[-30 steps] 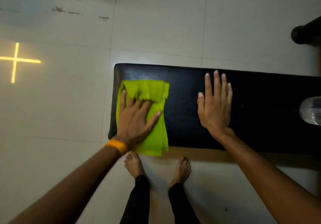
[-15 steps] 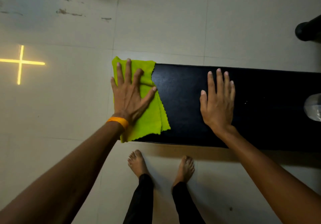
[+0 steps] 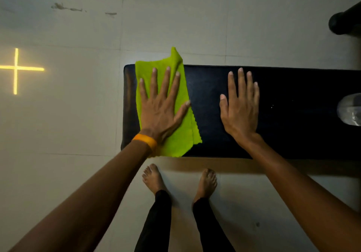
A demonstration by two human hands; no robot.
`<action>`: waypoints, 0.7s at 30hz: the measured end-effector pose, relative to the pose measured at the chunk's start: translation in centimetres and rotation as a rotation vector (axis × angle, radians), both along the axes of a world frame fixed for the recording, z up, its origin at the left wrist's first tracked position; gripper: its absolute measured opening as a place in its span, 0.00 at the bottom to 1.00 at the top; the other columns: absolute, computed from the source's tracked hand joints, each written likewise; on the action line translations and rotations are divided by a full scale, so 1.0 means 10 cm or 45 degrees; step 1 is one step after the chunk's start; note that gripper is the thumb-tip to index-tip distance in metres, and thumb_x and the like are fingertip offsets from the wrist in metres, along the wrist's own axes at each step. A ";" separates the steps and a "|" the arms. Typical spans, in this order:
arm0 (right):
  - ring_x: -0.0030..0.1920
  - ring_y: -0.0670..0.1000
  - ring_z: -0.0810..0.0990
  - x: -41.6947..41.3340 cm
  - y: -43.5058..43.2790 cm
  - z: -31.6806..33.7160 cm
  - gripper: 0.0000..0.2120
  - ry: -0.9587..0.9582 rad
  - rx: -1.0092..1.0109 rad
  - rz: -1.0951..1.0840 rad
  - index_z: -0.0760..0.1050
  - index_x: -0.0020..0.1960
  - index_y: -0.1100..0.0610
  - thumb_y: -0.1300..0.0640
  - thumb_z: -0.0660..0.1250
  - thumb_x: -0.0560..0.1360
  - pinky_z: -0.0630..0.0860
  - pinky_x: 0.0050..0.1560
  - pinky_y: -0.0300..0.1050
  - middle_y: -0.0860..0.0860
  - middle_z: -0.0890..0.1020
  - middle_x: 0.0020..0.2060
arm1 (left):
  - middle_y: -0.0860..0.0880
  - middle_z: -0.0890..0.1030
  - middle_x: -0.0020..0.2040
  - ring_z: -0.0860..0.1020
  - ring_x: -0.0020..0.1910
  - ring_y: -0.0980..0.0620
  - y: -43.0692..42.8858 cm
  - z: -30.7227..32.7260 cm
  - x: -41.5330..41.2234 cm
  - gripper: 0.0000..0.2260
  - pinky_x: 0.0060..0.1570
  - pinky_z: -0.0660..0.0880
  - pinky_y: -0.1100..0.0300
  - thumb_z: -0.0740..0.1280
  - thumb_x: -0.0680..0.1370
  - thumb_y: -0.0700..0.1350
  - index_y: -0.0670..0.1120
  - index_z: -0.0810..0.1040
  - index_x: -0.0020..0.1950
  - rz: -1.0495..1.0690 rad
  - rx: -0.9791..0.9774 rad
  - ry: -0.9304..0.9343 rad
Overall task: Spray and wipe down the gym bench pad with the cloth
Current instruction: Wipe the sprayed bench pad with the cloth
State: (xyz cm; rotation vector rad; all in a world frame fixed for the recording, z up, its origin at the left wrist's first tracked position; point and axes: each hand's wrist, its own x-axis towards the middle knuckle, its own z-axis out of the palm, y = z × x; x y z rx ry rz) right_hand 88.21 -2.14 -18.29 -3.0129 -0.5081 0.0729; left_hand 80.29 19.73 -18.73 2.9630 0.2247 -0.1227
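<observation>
Your left hand (image 3: 160, 111) lies flat on the cloth (image 3: 179, 140), palm down, fingers straight and spread wide, thumb out to the right. It presses the cloth to the pad; nothing is curled round it. An orange wristband (image 3: 145, 140) sits at that wrist.

Your right hand (image 3: 239, 111) lies flat on the bare bench pad (image 3: 293, 114), just right of the cloth and apart from it, fingers straight and close together, holding nothing.

The cloth is bright yellow-green, with a soft nap and a zigzag-cut right edge. It lies at the left end of the pad and spans it from near edge to far edge. One corner stands up in a fold past the far edge. A narrow strip of pad shows to the left of it.

The pad is black, smooth and faintly glossy, with a rounded left end. It runs out of view to the right.

A clear rounded object (image 3: 350, 109) sits on the pad at the right edge of view; what it is cannot be told.

The floor (image 3: 78, 114) is pale tile, scuffed at far left, and bears a glowing yellow cross (image 3: 16, 69) on the left. A dark rounded object (image 3: 343, 21) stands at far right. Your bare feet (image 3: 153, 175) stand near the pad's near edge.
</observation>
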 end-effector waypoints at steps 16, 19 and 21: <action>0.82 0.60 0.51 -0.30 0.44 0.02 0.31 0.062 0.063 0.117 0.53 0.83 0.52 0.40 0.51 0.83 0.49 0.80 0.63 0.56 0.53 0.82 | 0.48 0.50 0.86 0.45 0.85 0.40 0.32 0.00 -0.45 0.34 0.79 0.48 0.33 0.51 0.83 0.67 0.53 0.53 0.85 0.137 -0.097 -0.006; 0.82 0.60 0.50 -0.41 0.35 0.04 0.33 0.081 0.030 0.159 0.53 0.83 0.53 0.39 0.51 0.83 0.49 0.80 0.65 0.57 0.52 0.83 | 0.48 0.51 0.86 0.45 0.85 0.40 0.30 0.00 -0.60 0.35 0.79 0.50 0.32 0.51 0.82 0.68 0.53 0.54 0.85 0.093 -0.114 0.012; 0.82 0.60 0.49 -0.42 0.36 0.04 0.33 0.092 -0.005 0.166 0.52 0.83 0.53 0.39 0.50 0.83 0.49 0.79 0.66 0.57 0.51 0.83 | 0.49 0.51 0.86 0.45 0.85 0.42 0.50 -0.04 -0.39 0.35 0.79 0.52 0.33 0.51 0.82 0.69 0.54 0.53 0.85 0.077 -0.164 0.000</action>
